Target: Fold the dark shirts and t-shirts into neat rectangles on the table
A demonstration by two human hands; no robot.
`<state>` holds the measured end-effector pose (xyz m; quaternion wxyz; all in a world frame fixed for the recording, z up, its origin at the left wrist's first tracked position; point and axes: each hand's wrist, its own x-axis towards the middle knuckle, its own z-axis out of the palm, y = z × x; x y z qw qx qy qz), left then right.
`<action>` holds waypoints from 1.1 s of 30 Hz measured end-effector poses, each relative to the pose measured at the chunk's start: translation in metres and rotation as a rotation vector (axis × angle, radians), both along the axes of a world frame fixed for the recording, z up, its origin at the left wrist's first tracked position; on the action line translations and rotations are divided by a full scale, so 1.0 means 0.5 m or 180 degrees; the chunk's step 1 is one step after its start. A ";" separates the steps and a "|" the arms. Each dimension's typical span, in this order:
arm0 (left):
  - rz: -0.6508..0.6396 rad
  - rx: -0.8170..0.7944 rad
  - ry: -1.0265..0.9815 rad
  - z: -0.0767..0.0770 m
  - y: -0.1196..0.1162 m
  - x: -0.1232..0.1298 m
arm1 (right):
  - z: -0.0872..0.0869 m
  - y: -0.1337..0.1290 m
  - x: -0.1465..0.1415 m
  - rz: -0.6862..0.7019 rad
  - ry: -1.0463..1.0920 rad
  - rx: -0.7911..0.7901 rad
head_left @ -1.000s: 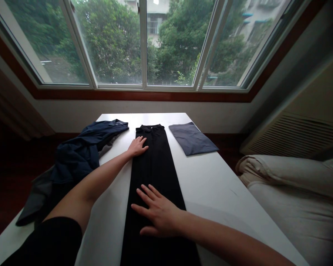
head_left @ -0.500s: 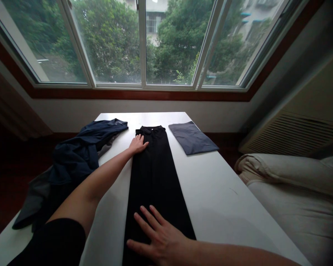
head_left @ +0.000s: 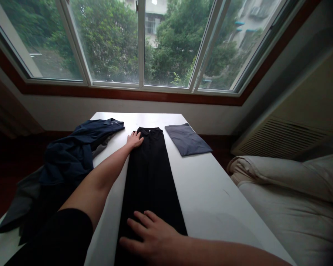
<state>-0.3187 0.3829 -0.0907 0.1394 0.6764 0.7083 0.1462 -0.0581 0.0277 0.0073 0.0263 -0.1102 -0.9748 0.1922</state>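
Note:
Long black trousers (head_left: 151, 170) lie lengthwise on the white table (head_left: 208, 184), waistband at the far end. My left hand (head_left: 134, 140) rests flat near the left side of the waistband, fingers spread. Lower down, my right hand (head_left: 152, 236) is over the near part of the black cloth with its fingers apart. A folded grey cloth (head_left: 187, 139) lies to the right of the waistband. On the left, dark blue and grey clothes (head_left: 69, 155) lie in a loose heap along the table edge.
A beige sofa (head_left: 288, 199) stands to the right of the table. Beyond the table's far edge are a wall and a wide window (head_left: 113, 48). A slatted vent panel (head_left: 283, 136) is at the right, a curtain (head_left: 11, 103) at the left.
The view has shifted slightly, so the table and clothes appear further left. My right hand's fingers look a little closer together. My left hand remains by the waistband.

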 end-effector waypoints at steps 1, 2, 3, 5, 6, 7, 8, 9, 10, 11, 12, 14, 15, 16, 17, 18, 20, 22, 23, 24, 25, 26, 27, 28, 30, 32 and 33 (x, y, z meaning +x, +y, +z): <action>-0.0027 0.0034 0.0008 0.008 -0.007 0.003 | 0.007 0.017 -0.001 -0.0093 0.0022 -0.0103; -0.0064 0.0079 0.0031 0.016 -0.017 0.006 | 0.013 0.036 -0.002 -0.0223 0.0050 -0.0176; -0.0113 0.0134 0.0069 0.024 -0.030 0.011 | 0.017 0.057 -0.002 -0.0384 0.0074 -0.0209; -0.0257 0.0253 0.0153 0.036 -0.069 0.024 | 0.017 0.096 -0.001 -0.0707 0.0062 -0.0195; -0.0367 0.0311 0.0182 0.038 -0.095 0.031 | 0.014 0.110 0.002 -0.0816 0.0029 -0.0189; -0.0503 0.0363 0.0200 0.038 -0.125 0.039 | 0.009 0.119 0.006 -0.0867 -0.0010 -0.0201; -0.0648 0.0403 0.0216 0.036 -0.157 0.047 | 0.004 0.122 0.012 -0.0852 -0.0040 -0.0229; -0.0783 0.0417 0.0240 0.032 -0.190 0.055 | -0.001 0.119 0.018 -0.0779 -0.0054 -0.0266; -0.0899 0.0407 0.0285 0.028 -0.222 0.062 | -0.006 0.112 0.025 -0.0676 -0.0048 -0.0301; -0.0992 0.0398 0.0354 0.023 -0.251 0.068 | -0.009 0.100 0.032 -0.0564 -0.0025 -0.0325; -0.1058 0.0401 0.0438 0.019 -0.276 0.072 | -0.011 0.086 0.038 -0.0455 0.0007 -0.0336; -0.1142 0.0449 0.0613 0.016 -0.308 0.080 | -0.012 0.056 0.047 -0.0264 0.0095 -0.0321; -0.1160 0.0465 0.0687 0.017 -0.315 0.084 | -0.012 0.041 0.050 -0.0158 0.0140 -0.0299; -0.1155 0.0462 0.0744 0.020 -0.317 0.087 | -0.011 0.026 0.052 -0.0040 0.0183 -0.0270; -0.1128 0.0432 0.0786 0.023 -0.314 0.091 | -0.010 0.012 0.053 0.0084 0.0225 -0.0235; -0.1087 0.0380 0.0819 0.028 -0.310 0.095 | -0.009 -0.002 0.054 0.0206 0.0260 -0.0193; -0.0982 0.0306 0.0868 0.039 -0.300 0.105 | -0.004 -0.027 0.055 0.0417 0.0323 -0.0098; -0.0861 0.0338 0.0905 0.051 -0.300 0.115 | 0.000 -0.051 0.056 0.0583 0.0370 -0.0014; -0.0820 0.0406 0.0915 0.057 -0.305 0.120 | 0.001 -0.061 0.056 0.0667 0.0392 0.0016; -0.0821 0.0496 0.0913 0.063 -0.315 0.123 | 0.001 -0.069 0.058 0.0754 0.0420 0.0037; -0.0880 0.0583 0.0895 0.068 -0.331 0.125 | 0.000 -0.075 0.060 0.0836 0.0464 0.0049; -0.0996 0.0646 0.0856 0.072 -0.350 0.126 | -0.003 -0.078 0.064 0.0886 0.0522 0.0055; -0.1160 0.0674 0.0796 0.075 -0.375 0.125 | -0.008 -0.078 0.069 0.0883 0.0593 0.0058; -0.1363 0.0666 0.0720 0.077 -0.403 0.121 | -0.013 -0.075 0.077 0.0815 0.0671 0.0064; -0.1803 0.0582 0.0545 0.081 -0.470 0.108 | -0.024 -0.061 0.100 0.0483 0.0836 0.0111; -0.2189 0.0482 0.0395 0.086 -0.545 0.089 | -0.035 -0.041 0.132 0.0048 0.1035 0.0218; -0.2348 0.0421 0.0348 0.091 -0.583 0.080 | -0.040 -0.032 0.151 -0.0155 0.1138 0.0284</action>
